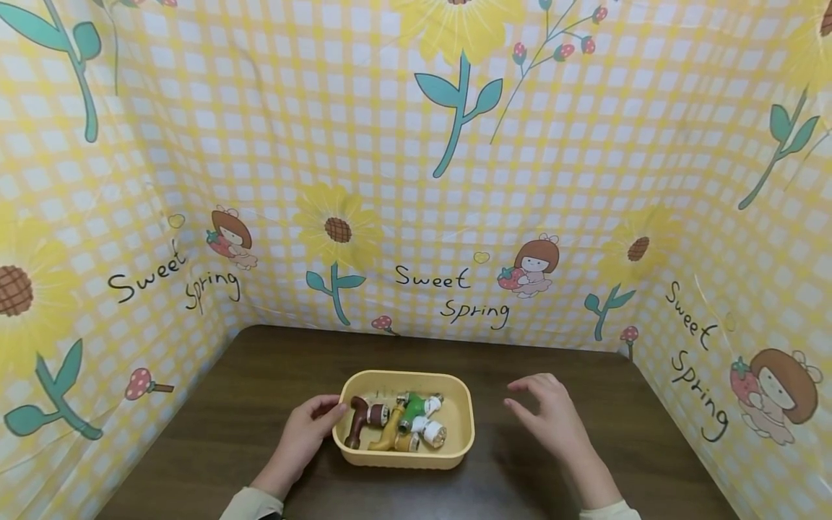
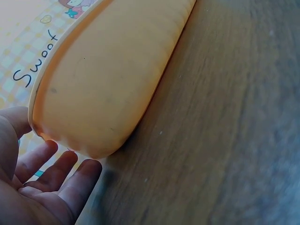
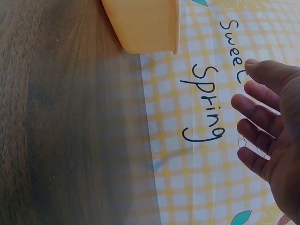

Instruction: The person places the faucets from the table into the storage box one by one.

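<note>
A yellow plastic box [image 1: 442,462] stands on the table, its rounded end wall also showing in the left wrist view. My left hand [image 1: 308,433] holds its left end, with the thumb [image 2: 16,119] at the rim and the other fingers along the outer wall. Inside lie several small tap-like fittings: a brown one [image 1: 357,419] at the left, a yellow one [image 1: 388,433], a green one [image 1: 414,410] and a white one [image 1: 429,431], partly overlapping. To the right of the box, my right hand [image 1: 549,412] hovers apart from it, fingers loosely bent and holding nothing.
The dark brown wooden table [image 1: 279,361] runs back to a yellow-checked cloth [image 1: 416,217] with flowers and lettering. This cloth walls in the left, back and right sides.
</note>
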